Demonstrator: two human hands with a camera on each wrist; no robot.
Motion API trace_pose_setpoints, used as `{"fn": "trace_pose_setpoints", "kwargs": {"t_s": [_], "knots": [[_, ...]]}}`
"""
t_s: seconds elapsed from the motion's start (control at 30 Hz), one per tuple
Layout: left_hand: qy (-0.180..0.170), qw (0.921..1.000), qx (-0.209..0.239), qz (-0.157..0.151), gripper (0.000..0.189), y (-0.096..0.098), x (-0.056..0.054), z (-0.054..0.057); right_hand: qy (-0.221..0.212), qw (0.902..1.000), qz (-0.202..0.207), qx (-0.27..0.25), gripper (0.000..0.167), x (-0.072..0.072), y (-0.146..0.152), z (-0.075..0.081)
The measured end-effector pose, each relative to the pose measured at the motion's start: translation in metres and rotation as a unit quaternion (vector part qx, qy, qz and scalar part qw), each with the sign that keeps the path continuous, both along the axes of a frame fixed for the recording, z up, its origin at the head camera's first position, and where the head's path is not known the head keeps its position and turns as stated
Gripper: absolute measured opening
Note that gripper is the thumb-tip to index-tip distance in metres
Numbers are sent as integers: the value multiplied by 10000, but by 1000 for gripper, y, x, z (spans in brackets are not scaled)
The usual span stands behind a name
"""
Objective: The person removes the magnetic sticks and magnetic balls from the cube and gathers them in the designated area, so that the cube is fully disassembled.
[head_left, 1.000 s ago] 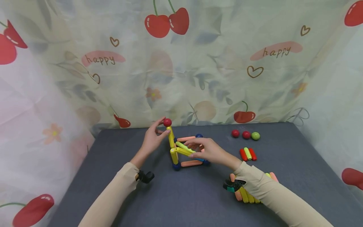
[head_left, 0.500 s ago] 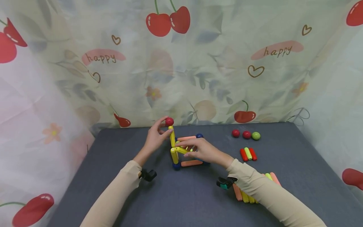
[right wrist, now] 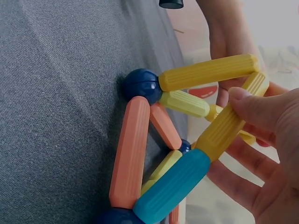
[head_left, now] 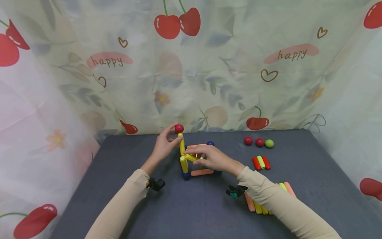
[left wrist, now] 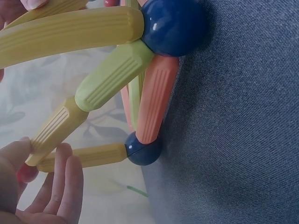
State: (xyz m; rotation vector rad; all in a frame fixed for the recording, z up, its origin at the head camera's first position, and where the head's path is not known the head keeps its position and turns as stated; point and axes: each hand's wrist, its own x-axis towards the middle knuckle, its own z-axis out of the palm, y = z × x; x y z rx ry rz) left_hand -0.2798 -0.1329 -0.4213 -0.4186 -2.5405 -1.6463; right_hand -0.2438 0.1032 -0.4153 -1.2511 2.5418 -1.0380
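Note:
A frame of magnetic building sticks and balls stands on the dark table, with salmon sticks (head_left: 202, 172) and dark blue balls (head_left: 186, 175) along its bottom. My left hand (head_left: 162, 144) holds a red ball (head_left: 179, 128) between its fingers at the top of a steep yellow stick (head_left: 181, 145), its thumb against that stick. My right hand (head_left: 213, 157) pinches another yellow stick (right wrist: 226, 128), which continues a teal stick (right wrist: 173, 186) rising from a bottom ball. This yellow stick's upper end meets the tip of a leaning yellow stick (right wrist: 208, 72). A pale green stick (left wrist: 114, 77) slants upward behind.
Right of the frame lie two red balls (head_left: 259, 142) and a green ball (head_left: 269, 143). Nearer are short red and light-green sticks (head_left: 261, 162). A row of yellow and salmon sticks (head_left: 257, 206) lies partly under the right forearm. A printed curtain (head_left: 191, 83) hangs behind the table.
My right hand has moved left with the yellow stick, toward the front yellow stick's tip. The left hand has shifted slightly right with the red ball. The last half second shows little movement.

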Motion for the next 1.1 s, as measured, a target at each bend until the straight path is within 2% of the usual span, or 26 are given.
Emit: {"fn": "trace_pose_setpoints", "kwargs": {"t_s": [0.07, 0.17, 0.8, 1.1], "knots": [[8, 10000, 16, 25, 65, -1, -6, -8, -35, 10000, -24, -5, 50, 0, 0, 0], [49, 10000, 40, 49, 64, -2, -8, -11, -76, 9999, -88, -18, 50, 0, 0, -1], [93, 9999, 38, 78, 63, -1, -6, -11, 595, 9978, -288, 6, 52, -3, 1, -10], [71, 9999, 61, 96, 62, 0, -9, -13, 1191, 9923, -220, 244, 49, 0, 0, -9]]}}
